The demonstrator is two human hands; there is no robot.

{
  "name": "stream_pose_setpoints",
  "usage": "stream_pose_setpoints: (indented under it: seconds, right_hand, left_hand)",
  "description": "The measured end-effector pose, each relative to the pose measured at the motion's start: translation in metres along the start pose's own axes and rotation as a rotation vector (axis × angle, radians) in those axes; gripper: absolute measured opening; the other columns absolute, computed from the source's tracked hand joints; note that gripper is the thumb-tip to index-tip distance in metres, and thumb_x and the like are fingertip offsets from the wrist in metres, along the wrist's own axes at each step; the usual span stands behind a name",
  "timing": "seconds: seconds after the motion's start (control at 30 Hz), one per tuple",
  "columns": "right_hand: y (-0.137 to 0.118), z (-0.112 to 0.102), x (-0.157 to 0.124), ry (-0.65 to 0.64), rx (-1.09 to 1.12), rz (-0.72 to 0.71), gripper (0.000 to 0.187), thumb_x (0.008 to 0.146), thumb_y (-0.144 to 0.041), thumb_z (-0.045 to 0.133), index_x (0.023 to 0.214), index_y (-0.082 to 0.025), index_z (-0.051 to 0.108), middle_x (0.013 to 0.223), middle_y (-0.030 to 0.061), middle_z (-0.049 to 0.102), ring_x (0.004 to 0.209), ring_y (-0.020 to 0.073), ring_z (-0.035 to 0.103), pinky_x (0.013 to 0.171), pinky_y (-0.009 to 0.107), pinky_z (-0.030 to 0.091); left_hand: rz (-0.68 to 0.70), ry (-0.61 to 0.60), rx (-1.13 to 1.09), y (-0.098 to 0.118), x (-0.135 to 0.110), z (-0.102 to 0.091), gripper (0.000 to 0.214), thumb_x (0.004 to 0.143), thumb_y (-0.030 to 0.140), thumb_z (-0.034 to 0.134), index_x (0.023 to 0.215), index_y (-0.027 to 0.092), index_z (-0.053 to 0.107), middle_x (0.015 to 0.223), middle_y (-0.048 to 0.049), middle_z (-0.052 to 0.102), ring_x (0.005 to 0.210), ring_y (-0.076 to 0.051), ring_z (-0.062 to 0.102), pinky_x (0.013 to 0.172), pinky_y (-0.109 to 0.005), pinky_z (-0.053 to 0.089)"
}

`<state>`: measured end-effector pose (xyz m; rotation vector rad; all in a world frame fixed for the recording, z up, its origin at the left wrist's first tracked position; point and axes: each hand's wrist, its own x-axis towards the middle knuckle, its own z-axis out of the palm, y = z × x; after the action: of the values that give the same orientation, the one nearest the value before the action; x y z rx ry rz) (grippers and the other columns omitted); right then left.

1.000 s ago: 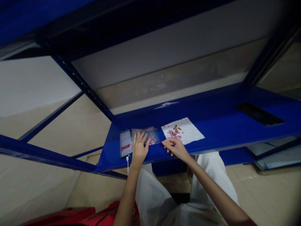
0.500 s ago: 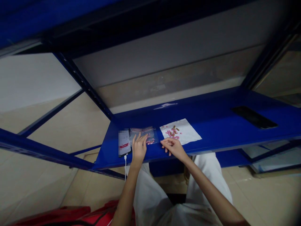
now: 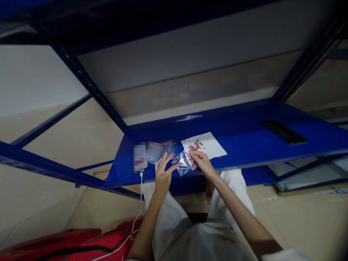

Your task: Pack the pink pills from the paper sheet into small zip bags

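My right hand (image 3: 200,161) pinches the edge of a clear plastic bag (image 3: 184,165), which hangs over the shelf's front edge. My left hand (image 3: 164,173) is open, fingers stretched out, with one digit reaching to the bag's left side. Just beyond the left hand, more clear zip bags (image 3: 154,152) lie flat, some pink pills (image 3: 172,156) showing in them. To the right, a white paper sheet (image 3: 214,145) carries pink pills (image 3: 193,148) and several brown-gold capsules (image 3: 199,142). The raised bag partly covers the sheet's near left corner.
A phone with a lit screen (image 3: 140,157) lies at the left, a white cable (image 3: 141,188) running down from it. A dark phone (image 3: 284,131) rests far right on the blue shelf (image 3: 241,127). Blue posts (image 3: 89,85) frame the left side; another shelf (image 3: 163,21) hangs overhead.
My right hand has taken hold of a clear bag and lifted it between the hands. My left hand has come off the flat bags, fingers now spread. The view has shifted slightly.
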<state>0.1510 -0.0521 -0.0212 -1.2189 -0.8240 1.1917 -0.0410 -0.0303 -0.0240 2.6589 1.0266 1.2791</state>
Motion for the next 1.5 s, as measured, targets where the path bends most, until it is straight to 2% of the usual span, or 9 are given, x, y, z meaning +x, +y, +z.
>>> stream_pose_setpoints:
  seconds: [0.17,0.27,0.33,0.43,0.5,0.67,0.9,1.17,1.5]
  right_hand:
    - [-0.004,-0.008,-0.012,0.001,0.103,0.087,0.032,0.066,-0.047,0.067,0.079,-0.017,0.069,0.07,0.001,0.065,0.063,0.0138,0.06,0.051,0.023,0.053]
    - [-0.012,-0.007,-0.024,-0.063,0.122,0.161,0.031,0.063,-0.043,0.07,0.079,-0.017,0.07,0.077,0.0026,0.067,0.07,0.0143,0.061,0.059,0.024,0.054]
    - [-0.017,-0.004,-0.035,-0.11,0.098,0.165,0.031,0.062,-0.041,0.071,0.081,-0.017,0.07,0.078,0.002,0.068,0.069,0.013,0.061,0.061,0.024,0.053]
    - [-0.021,0.003,-0.049,-0.174,0.026,0.146,0.032,0.061,-0.041,0.072,0.079,-0.015,0.07,0.067,0.001,0.067,0.059,0.0106,0.06,0.057,0.021,0.051]
    - [-0.021,0.007,-0.058,-0.209,-0.029,0.132,0.033,0.059,-0.041,0.073,0.077,-0.013,0.07,0.061,0.0009,0.066,0.053,0.0103,0.059,0.053,0.021,0.049]
    - [-0.026,0.01,-0.07,-0.226,-0.129,0.096,0.033,0.061,-0.043,0.071,0.071,-0.012,0.069,0.058,0.0015,0.064,0.049,0.0099,0.057,0.046,0.019,0.048]
    - [-0.034,0.008,-0.074,-0.398,-0.165,0.086,0.032,0.072,-0.045,0.062,0.084,-0.016,0.07,0.07,0.0038,0.068,0.062,0.013,0.062,0.051,0.02,0.049]
    - [-0.035,0.011,-0.073,-0.39,-0.21,0.077,0.022,0.066,-0.037,0.069,0.064,-0.014,0.069,0.056,0.0016,0.064,0.048,0.0087,0.054,0.048,0.018,0.043]
    - [-0.038,0.009,-0.082,-0.368,-0.147,0.161,0.026,0.065,-0.04,0.069,0.067,-0.014,0.068,0.06,0.0028,0.065,0.053,0.0098,0.056,0.047,0.017,0.044]
  left_hand:
    - [-0.428,0.232,-0.109,0.015,0.007,-0.008,0.02,0.081,0.02,0.052,0.098,0.021,0.062,0.101,-0.0063,0.06,0.099,-0.018,0.055,0.087,-0.035,0.04]
    - [-0.582,0.279,-0.276,0.039,0.012,-0.014,0.009,0.08,0.024,0.054,0.084,0.018,0.059,0.084,-0.0025,0.057,0.08,-0.014,0.054,0.069,-0.026,0.042]
    - [-0.616,0.202,-0.419,0.058,0.013,-0.015,0.013,0.081,0.026,0.052,0.071,0.017,0.055,0.074,0.0002,0.052,0.069,-0.011,0.05,0.062,-0.023,0.039]
    - [-0.624,-0.03,-0.57,0.081,0.011,-0.015,0.024,0.081,0.028,0.051,0.06,0.017,0.051,0.065,0.0014,0.048,0.064,-0.01,0.047,0.057,-0.021,0.036]
    - [-0.662,-0.093,-0.612,0.09,0.01,-0.015,0.029,0.082,0.031,0.05,0.057,0.016,0.05,0.063,0.0014,0.047,0.062,-0.01,0.046,0.057,-0.021,0.036]
    - [-0.79,-0.092,-0.689,0.095,0.006,-0.019,0.036,0.083,0.037,0.048,0.053,0.016,0.047,0.06,0.001,0.049,0.061,-0.01,0.047,0.059,-0.021,0.037]
    - [-0.863,-0.075,-0.769,0.097,0.005,-0.022,0.039,0.083,0.043,0.045,0.055,0.016,0.048,0.059,0.0009,0.048,0.06,-0.011,0.047,0.058,-0.022,0.037]
    - [-0.906,-0.116,-0.817,0.091,0.0,-0.016,0.045,0.08,0.051,0.044,0.053,0.016,0.045,0.053,0.0019,0.045,0.054,-0.01,0.044,0.054,-0.022,0.033]
    - [-0.907,-0.187,-0.843,0.093,0.0,-0.023,0.041,0.083,0.049,0.04,0.059,0.017,0.046,0.054,0.0027,0.042,0.055,-0.01,0.043,0.053,-0.021,0.034]
